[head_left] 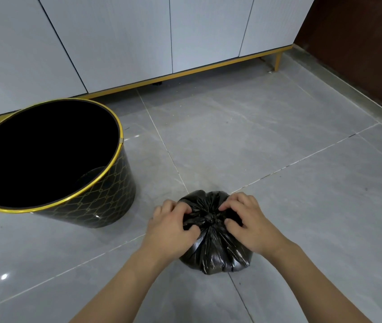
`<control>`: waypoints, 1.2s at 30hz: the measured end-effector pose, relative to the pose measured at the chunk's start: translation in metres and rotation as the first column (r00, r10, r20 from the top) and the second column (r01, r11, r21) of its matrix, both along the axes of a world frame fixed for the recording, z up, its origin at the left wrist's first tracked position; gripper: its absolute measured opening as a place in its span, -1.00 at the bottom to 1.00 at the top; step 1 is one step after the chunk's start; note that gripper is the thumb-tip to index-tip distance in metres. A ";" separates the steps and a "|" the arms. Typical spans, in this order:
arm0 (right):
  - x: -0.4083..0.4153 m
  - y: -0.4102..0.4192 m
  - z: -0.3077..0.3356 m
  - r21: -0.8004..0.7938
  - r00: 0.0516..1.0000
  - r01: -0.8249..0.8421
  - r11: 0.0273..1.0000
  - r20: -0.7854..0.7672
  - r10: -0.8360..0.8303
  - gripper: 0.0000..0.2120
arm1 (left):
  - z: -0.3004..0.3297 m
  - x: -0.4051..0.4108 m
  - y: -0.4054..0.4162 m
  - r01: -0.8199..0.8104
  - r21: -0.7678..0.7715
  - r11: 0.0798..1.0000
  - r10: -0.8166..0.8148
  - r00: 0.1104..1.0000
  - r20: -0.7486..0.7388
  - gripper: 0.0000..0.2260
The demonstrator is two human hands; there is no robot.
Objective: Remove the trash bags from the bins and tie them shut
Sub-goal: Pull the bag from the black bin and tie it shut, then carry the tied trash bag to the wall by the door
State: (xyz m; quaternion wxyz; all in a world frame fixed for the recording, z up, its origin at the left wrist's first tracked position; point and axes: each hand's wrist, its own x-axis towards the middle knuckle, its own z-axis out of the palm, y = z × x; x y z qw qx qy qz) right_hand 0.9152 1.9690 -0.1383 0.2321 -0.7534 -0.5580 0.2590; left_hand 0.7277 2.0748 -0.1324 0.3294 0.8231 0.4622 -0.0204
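A small black trash bag (pixel 215 250) sits on the grey tiled floor, its top gathered into a knot at the middle. My left hand (pixel 171 227) grips the bag's plastic on the left of the knot. On the right of the knot, my right hand (pixel 250 224) pinches the plastic with its fingertips. To the left stands a round black bin (pixel 106 194) with a gold rim and a gold lattice pattern; its inside is dark and no liner shows in it.
White cabinet doors (pixel 120 43) on a gold base with a gold leg (pixel 278 61) run along the back. A dark brown wall (pixel 360 43) rises at the right. Grey floor tiles (pixel 278 148) spread between the cabinet and the bag.
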 end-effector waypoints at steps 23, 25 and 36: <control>-0.004 0.106 0.171 0.123 0.930 0.354 0.927 -0.150 -0.335 -0.89 | 0.164 0.036 0.092 -0.239 0.042 0.970 0.186 0.842 0.507 -0.73; -0.005 0.121 0.237 0.139 0.909 0.402 0.905 -0.183 -0.375 -0.88 | 0.227 0.038 0.106 -0.257 0.070 0.964 0.188 0.842 0.506 -0.71; -0.022 0.155 0.769 0.271 0.888 0.442 0.855 -0.269 -0.374 -0.90 | 0.762 0.019 0.159 -0.227 0.210 0.951 0.096 0.863 0.496 -0.77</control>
